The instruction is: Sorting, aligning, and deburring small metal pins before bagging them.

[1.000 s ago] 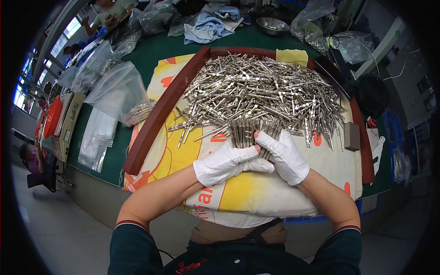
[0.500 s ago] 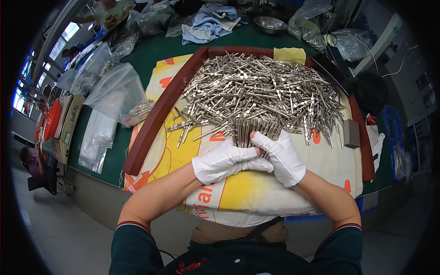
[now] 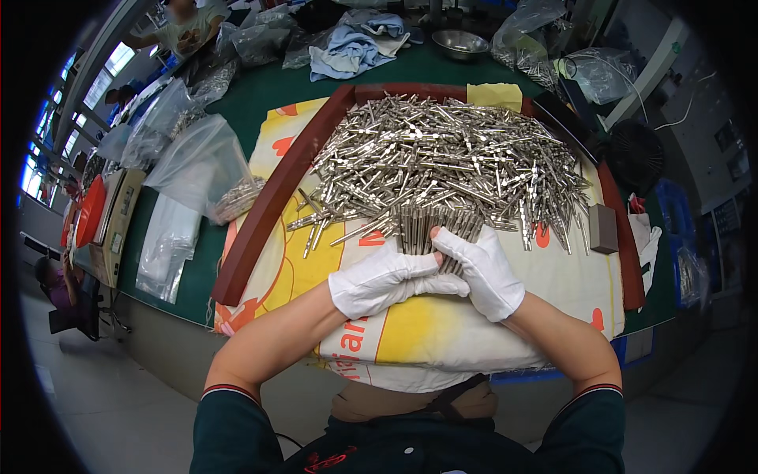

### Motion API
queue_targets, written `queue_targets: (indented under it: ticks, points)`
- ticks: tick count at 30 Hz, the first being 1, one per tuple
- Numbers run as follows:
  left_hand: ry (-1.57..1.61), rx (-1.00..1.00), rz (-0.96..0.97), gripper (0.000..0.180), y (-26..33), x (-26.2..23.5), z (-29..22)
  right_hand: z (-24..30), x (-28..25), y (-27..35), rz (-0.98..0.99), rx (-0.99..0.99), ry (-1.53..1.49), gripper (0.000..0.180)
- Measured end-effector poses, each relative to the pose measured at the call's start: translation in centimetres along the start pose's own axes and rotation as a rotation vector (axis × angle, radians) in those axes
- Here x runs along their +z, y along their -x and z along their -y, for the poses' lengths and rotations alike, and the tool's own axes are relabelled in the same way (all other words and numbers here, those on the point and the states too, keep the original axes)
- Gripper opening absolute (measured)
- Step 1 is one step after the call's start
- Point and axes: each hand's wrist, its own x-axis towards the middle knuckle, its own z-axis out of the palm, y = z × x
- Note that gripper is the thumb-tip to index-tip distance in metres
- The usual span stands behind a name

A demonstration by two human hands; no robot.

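Observation:
Both my hands wear white gloves with bare fingertips. Between them stands a row of thin metal rods (image 3: 422, 229), packed side by side and roughly upright. My left hand (image 3: 383, 280) closes on the row from the left and below, its fingers reaching under toward the other hand. From the right, my right hand (image 3: 480, 268) grips the same row, its thumb laid across the front. The palms hide the rods' lower ends. Just beyond lies a big loose pile of similar shiny metal rods (image 3: 450, 154), pointing every way on a printed yellow and white cloth (image 3: 426, 328).
Dark red wooden bars (image 3: 272, 205) frame the pile. A grey-brown block (image 3: 603, 229) sits by the right bar. Clear plastic bags (image 3: 197, 166) lie to the left. Farther back are blue cloths (image 3: 347, 51) and a metal bowl (image 3: 460, 45). Other people are at the far left.
My hands keep their grip on the row of rods and have barely moved. The whole view has shifted very slightly.

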Motion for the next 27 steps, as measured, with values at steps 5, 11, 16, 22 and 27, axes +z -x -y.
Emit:
queue_targets:
  ticks: [5,11,16,22,27]
  points:
    - [-0.051,0.016,0.004,0.04,0.0,-0.1,0.0,0.1,0.1,0.0,0.001,-0.022,-0.007,0.027]
    - [-0.059,-0.005,-0.002,0.039,-0.2,-1.2,0.7,-0.1,-0.3,0.1,-0.005,0.017,0.028,0.029]
    - [-0.069,-0.005,0.009,0.036,-0.2,-1.2,0.8,-0.5,-0.6,-0.2,0.012,-0.002,0.043,0.028]
    - [-0.08,-0.004,-0.006,0.036,-0.1,-0.9,0.5,0.0,-0.2,0.0,0.013,-0.015,-0.001,0.025]
    - [-0.201,0.004,-0.026,0.03,0.1,-0.3,0.5,0.1,0.8,0.0,0.003,0.005,0.005,0.021]
